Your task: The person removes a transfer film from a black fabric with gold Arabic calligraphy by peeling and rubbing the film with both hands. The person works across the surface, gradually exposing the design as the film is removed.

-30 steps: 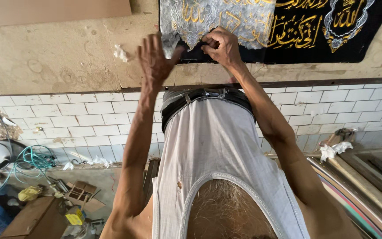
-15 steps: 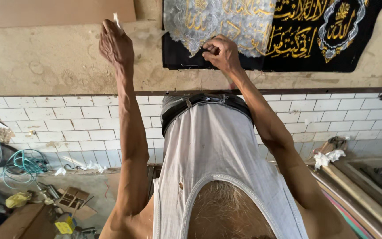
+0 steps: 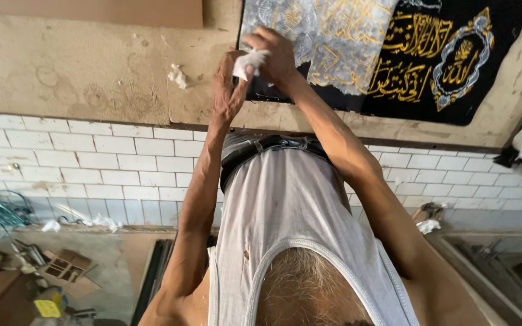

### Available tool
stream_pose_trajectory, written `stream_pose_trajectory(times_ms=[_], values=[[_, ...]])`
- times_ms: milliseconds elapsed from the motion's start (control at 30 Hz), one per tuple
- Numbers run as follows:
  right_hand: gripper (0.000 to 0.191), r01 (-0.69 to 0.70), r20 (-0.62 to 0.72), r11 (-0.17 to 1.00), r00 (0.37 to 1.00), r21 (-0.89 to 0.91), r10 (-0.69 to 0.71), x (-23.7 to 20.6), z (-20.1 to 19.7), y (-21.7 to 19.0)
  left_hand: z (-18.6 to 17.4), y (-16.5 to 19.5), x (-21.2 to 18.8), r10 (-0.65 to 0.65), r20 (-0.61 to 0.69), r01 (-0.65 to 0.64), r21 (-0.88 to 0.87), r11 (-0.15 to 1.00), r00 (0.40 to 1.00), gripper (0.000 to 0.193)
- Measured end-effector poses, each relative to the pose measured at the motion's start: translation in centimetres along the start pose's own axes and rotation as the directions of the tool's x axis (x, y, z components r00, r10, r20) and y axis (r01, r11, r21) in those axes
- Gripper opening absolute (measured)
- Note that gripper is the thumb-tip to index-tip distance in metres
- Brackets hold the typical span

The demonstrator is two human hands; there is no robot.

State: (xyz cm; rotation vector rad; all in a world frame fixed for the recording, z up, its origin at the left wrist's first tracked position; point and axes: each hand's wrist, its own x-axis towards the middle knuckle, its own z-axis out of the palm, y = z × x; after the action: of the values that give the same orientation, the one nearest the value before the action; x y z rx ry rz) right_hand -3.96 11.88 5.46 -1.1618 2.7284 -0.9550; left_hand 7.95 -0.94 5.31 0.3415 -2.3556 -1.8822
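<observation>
- Moved back in from the bare counter: left hand (image 3: 228,90), now meeting right hand (image 3: 276,57) at the black cloth's corner.
- Both grips pinched shut on a white scrap (image 3: 249,60), held between the fingertips, just over the cloth (image 3: 454,90).
- Half a second ago, left hand well apart with a small white bit; now joined, which suggests backing paper (image 3: 327,42) coming off in pieces.
- Lying beside on the counter (image 3: 80,78): another white bit (image 3: 178,75).
</observation>
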Motion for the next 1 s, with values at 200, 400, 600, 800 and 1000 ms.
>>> stream_pose_trajectory(times_ms=[200, 400, 600, 800, 1000], values=[[0.01, -0.121, -0.027, 0.976, 0.991, 0.183, 0.128, 0.6, 0.2, 1.5, -0.1, -1.8, -0.9, 0.175, 0.052, -0.182, 0.368, 0.912, 0.983, 0.048], [0.019, -0.051, -0.083, 0.991, 0.995, 0.122, 0.061, -0.9, 0.0, 1.7, 1.6, -3.6, -1.8, 0.219, 0.119, -0.241, 0.674, 0.699, 0.968, 0.054], [0.012, -0.026, -0.083, 0.998, 0.996, -0.059, 0.021, 0.3, -1.2, 4.8, 1.0, -2.7, -1.9, 0.22, 0.127, -0.248, 0.653, 0.715, 0.967, 0.066], [0.042, 0.081, 0.263, 0.997, 0.961, 0.011, -0.081, -0.2, -3.9, 6.3, 0.6, -2.4, 1.2, 0.107, 0.19, -0.206, 0.639, 0.741, 0.976, 0.086], [0.072, 0.048, 0.08, 0.987, 0.996, -0.15, -0.037, -2.5, -1.2, 1.1, 0.2, -2.6, 2.3, 0.084, 0.236, -0.212, 0.596, 0.775, 0.968, 0.096]])
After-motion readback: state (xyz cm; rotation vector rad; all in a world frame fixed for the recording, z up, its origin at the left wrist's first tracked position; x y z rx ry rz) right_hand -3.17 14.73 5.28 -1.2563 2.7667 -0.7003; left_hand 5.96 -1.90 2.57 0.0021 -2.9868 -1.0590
